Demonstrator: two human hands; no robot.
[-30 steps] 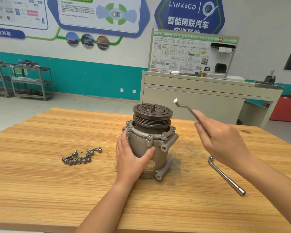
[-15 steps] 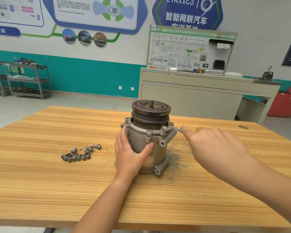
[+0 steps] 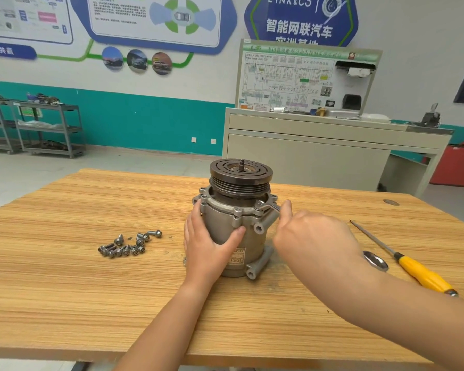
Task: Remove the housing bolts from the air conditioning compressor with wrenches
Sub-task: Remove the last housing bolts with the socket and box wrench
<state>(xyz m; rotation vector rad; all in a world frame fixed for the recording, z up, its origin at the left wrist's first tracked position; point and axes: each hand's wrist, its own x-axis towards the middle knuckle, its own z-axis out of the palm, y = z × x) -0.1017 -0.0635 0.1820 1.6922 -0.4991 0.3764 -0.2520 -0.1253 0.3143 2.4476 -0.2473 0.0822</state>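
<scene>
Compressor [image 3: 233, 228] stands upright near the middle of the desk [image 3: 65, 290], dark grooved pulley [image 3: 241, 178] on top with a short threaded shaft sticking up from its centre. Your left hand [image 3: 208, 246] wraps the left side of the grey housing: fingers curl round the far side, thumb lies across the front just below the flange, palm against the metal. A small label shows on the lower body just right of that hand. Your right hand [image 3: 314, 236] comes in from the right and grips the wrench [image 3: 269, 206]; the fingers curl round its handle, which is mostly hidden in the hand, and one fingertip stands up beside the shank. The wrench head lies on the flange at the housing's right-front edge, over one of the bolt bosses; the bolt itself is covered by the head, so you cannot tell its state. Loose bolts [image 3: 129, 245] lie in a small heap on the desk to the left of the compressor, well apart from it. To the right, past your forearm, a yellow-handled screwdriver [image 3: 418, 271] lies slantwise on the desk, tip pointing away from you. Beside it a shiny rounded metal piece [image 3: 376, 261] shows, partly hidden by your forearm; what it is cannot be told. Behind the desk stands a pale cabinet [image 3: 306, 162] carrying a wiring-diagram board [image 3: 287, 81].
</scene>
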